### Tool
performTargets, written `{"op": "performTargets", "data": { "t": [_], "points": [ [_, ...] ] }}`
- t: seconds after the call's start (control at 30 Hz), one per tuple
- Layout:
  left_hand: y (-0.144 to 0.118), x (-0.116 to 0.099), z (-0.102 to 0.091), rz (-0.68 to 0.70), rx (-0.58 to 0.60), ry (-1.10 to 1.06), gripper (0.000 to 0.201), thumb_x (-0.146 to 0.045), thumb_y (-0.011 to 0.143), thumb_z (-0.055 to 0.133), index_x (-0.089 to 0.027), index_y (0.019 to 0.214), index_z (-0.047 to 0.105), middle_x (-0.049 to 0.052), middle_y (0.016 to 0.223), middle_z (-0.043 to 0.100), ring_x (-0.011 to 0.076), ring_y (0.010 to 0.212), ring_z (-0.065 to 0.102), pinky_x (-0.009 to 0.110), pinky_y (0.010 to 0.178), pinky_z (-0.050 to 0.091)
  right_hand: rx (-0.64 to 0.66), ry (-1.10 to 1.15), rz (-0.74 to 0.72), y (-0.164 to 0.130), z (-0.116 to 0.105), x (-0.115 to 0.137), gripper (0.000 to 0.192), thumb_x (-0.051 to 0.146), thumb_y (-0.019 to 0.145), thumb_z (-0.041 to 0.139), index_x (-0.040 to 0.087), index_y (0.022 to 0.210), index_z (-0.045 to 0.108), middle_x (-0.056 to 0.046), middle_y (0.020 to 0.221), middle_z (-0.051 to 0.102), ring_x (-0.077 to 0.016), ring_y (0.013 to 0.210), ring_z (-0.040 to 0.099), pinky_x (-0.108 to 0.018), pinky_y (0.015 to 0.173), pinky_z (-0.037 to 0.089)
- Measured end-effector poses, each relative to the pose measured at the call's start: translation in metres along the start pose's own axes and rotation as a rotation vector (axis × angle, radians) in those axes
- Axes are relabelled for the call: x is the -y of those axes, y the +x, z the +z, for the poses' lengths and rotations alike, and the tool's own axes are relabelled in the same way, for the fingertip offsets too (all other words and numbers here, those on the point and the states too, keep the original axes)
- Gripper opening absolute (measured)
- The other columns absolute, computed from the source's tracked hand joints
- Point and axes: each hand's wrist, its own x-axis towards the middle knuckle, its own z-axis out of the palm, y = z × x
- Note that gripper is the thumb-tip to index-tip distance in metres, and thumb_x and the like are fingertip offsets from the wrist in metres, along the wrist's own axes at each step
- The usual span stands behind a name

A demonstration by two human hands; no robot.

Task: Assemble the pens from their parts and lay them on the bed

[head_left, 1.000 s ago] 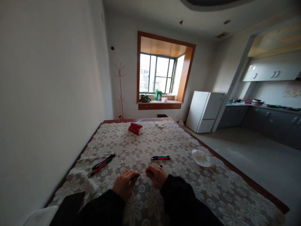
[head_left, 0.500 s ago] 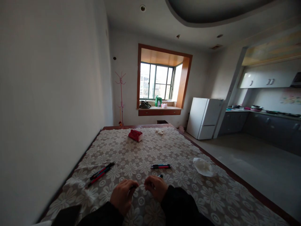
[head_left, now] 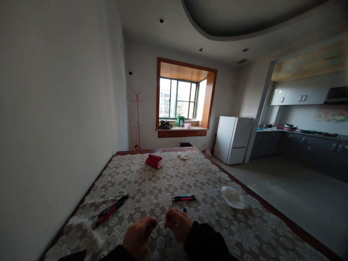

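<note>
I see my left hand (head_left: 139, 237) and right hand (head_left: 178, 224) low at the near edge of the desk (head_left: 206, 174), curled close together over the lace cloth with only a small gap between them. The right hand is closed around a dark pen (head_left: 183, 210), whose tip pokes out past the knuckles toward the far edge. The left hand's fingertips pinch something small and dark; I cannot tell what it is. Just beyond the right hand lies a pair of pens (head_left: 184, 198), side by side and parallel to the near edge. Another pair of pens (head_left: 111, 209) lies slanted toward the left edge. A crumpled tissue (head_left: 232, 195) sits near the right edge, and a red box (head_left: 153, 161) rests toward the far edge.
</note>
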Motion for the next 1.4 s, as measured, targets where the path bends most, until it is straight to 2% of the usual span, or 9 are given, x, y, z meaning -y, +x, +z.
{"op": "performTargets", "data": {
  "t": [0.23,0.47,0.57,0.8,0.93,1.17,1.4],
  "points": [
    [0.0003,-0.0003,0.0016,-0.007,-0.005,-0.035,0.02,-0.02,0.088,0.042,-0.029,0.089,0.06,-0.003,0.083,0.07,0.0131,0.077,0.067,0.019,0.069,0.049,-0.003,0.003,0.002,0.0003,0.0041,-0.0032,0.014,0.014,0.075,0.064,0.021,0.082,0.055,0.001,0.077,0.061,-0.0149,0.069,0.057,-0.023,0.064,0.04],
    [-0.0003,-0.0018,0.0009,-0.008,-0.026,-0.037,0.024,-0.017,0.086,0.039,-0.028,0.09,0.06,-0.002,0.082,0.07,0.012,0.076,0.066,0.018,0.067,0.048,-0.013,0.074,-0.046,-0.0016,0.0086,-0.0046,0.003,0.023,0.086,0.059,0.021,0.087,0.057,0.0,0.08,0.065,-0.0137,0.072,0.06,-0.022,0.066,0.041],
    [-0.0003,-0.0029,-0.001,0.005,-0.005,-0.023,0.024,-0.015,0.085,0.039,-0.027,0.091,0.059,-0.003,0.083,0.069,0.011,0.075,0.066,0.017,0.067,0.047,-0.024,0.058,-0.033,-0.0021,0.0085,-0.0048,0.008,0.027,0.086,0.061,0.021,0.087,0.057,0.0,0.079,0.064,-0.0133,0.071,0.06,-0.022,0.066,0.041],
    [-0.0023,0.001,0.0049,0.006,-0.038,-0.036,0.021,-0.018,0.085,0.039,-0.027,0.089,0.057,-0.003,0.079,0.067,0.0116,0.071,0.065,0.018,0.063,0.045,-0.01,-0.001,-0.078,-0.0011,0.0057,-0.0042,0.007,0.019,0.079,0.063,0.02,0.082,0.057,0.001,0.075,0.062,-0.0135,0.069,0.057,-0.022,0.064,0.04],
    [-0.003,0.0014,0.0059,-0.004,-0.035,-0.022,0.021,-0.019,0.085,0.038,-0.026,0.089,0.057,-0.003,0.078,0.067,0.0121,0.07,0.065,0.019,0.063,0.045,-0.013,-0.032,-0.101,0.0001,0.0051,-0.0045,0.004,0.022,0.08,0.063,0.02,0.081,0.059,0.0,0.072,0.062,-0.0141,0.069,0.057,-0.023,0.064,0.039],
    [-0.0023,-0.0047,-0.0021,-0.002,0.004,0.006,0.021,-0.018,0.085,0.038,-0.026,0.09,0.057,-0.002,0.081,0.068,0.0124,0.073,0.065,0.019,0.064,0.045,-0.021,-0.097,-0.139,-0.0007,0.0075,-0.0083,0.021,0.037,0.086,0.059,0.02,0.075,0.063,-0.001,0.068,0.064,-0.015,0.066,0.056,-0.024,0.061,0.038],
    [-0.003,-0.0029,0.0035,-0.013,-0.023,-0.014,0.022,-0.018,0.085,0.037,-0.026,0.089,0.057,-0.001,0.079,0.068,0.0126,0.071,0.065,0.02,0.063,0.044,-0.015,-0.092,-0.16,0.0002,0.0035,-0.0036,0.025,0.036,0.092,0.048,0.021,0.078,0.063,-0.002,0.073,0.067,-0.0157,0.07,0.059,-0.024,0.064,0.04]
  ]
}}
